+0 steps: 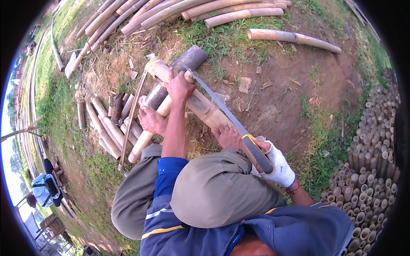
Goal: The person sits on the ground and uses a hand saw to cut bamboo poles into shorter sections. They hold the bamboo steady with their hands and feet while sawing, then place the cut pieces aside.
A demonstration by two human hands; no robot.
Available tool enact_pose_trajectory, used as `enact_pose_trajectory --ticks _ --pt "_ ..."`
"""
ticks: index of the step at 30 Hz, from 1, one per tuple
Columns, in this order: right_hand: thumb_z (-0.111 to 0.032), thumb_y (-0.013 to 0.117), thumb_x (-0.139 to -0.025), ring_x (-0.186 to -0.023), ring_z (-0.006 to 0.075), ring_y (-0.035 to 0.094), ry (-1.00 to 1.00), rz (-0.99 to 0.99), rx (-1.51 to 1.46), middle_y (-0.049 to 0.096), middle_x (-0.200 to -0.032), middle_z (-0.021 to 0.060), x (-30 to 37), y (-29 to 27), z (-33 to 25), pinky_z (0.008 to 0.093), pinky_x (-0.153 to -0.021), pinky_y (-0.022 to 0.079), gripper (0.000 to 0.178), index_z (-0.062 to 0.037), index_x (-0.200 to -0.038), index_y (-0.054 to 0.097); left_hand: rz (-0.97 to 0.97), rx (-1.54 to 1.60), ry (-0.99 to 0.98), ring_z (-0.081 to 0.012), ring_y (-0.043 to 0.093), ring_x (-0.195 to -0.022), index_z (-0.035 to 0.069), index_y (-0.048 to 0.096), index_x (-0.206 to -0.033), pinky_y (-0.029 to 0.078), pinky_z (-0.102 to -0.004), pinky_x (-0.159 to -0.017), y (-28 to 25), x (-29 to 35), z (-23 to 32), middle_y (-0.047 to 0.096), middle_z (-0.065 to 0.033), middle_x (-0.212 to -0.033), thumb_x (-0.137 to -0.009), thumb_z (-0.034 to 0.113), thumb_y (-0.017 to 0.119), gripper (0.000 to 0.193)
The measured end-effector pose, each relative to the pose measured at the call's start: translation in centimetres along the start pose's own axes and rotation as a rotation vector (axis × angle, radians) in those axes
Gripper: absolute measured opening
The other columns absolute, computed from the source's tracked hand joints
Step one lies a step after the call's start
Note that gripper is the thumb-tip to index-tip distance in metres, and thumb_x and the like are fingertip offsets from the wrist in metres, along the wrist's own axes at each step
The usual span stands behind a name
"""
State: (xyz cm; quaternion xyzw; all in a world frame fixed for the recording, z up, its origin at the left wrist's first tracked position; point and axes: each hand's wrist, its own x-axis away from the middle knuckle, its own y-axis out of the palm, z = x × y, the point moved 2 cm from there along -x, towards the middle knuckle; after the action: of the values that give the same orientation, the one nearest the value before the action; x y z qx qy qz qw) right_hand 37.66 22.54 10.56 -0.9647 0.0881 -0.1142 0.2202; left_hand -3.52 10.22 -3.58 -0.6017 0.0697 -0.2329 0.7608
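My bare left hand is closed around the upper end of a slim pale bamboo pole, which slants down toward my left knee. That pole lies across a thick split-looking bamboo pole, itself resting on a dark, thick log-like bamboo piece. My right hand, in a white glove, is closed on the yellow and grey handle of a hand saw. The blade reaches up and left, its tip close beside my left hand and the slim pole's end. My bare feet press near the poles.
A long thin bamboo strip leans at the left, beside short cut bamboo pieces. Long bamboo poles lie at the back, with a single bamboo pole apart. Stacked bamboo stands at the right.
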Motion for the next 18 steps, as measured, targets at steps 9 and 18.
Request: enact_pose_trajectory --ticks 9,18 --pt "-0.008 0.081 -0.084 -0.136 0.0352 0.067 -0.263 0.119 -0.171 0.066 -0.149 0.02 -18.7 4.0 2.1 0.0427 -0.112 0.054 0.078 -0.0062 -0.157 0.053 0.053 0.047 0.053 -0.0311 0.045 -0.161 0.014 0.078 -0.125 0.043 -0.0639 -0.123 -0.5 -0.3 1.5 0.082 -0.0195 -0.122 -0.081 0.042 0.086 0.053" --pt "-0.009 0.084 -0.085 -0.111 0.0347 0.076 -0.019 0.047 0.007 0.07 -0.13 0.0178 -1.6 1.3 0.6 0.0418 -0.097 0.06 0.082 -0.0159 -0.161 0.053 -0.009 -0.01 -0.002 -0.0301 0.051 -0.157 0.014 0.076 -0.129 0.047 -0.0587 -0.122 -0.4 0.3 0.2 0.082 -0.0196 -0.123 -0.079 0.043 0.089 0.059"
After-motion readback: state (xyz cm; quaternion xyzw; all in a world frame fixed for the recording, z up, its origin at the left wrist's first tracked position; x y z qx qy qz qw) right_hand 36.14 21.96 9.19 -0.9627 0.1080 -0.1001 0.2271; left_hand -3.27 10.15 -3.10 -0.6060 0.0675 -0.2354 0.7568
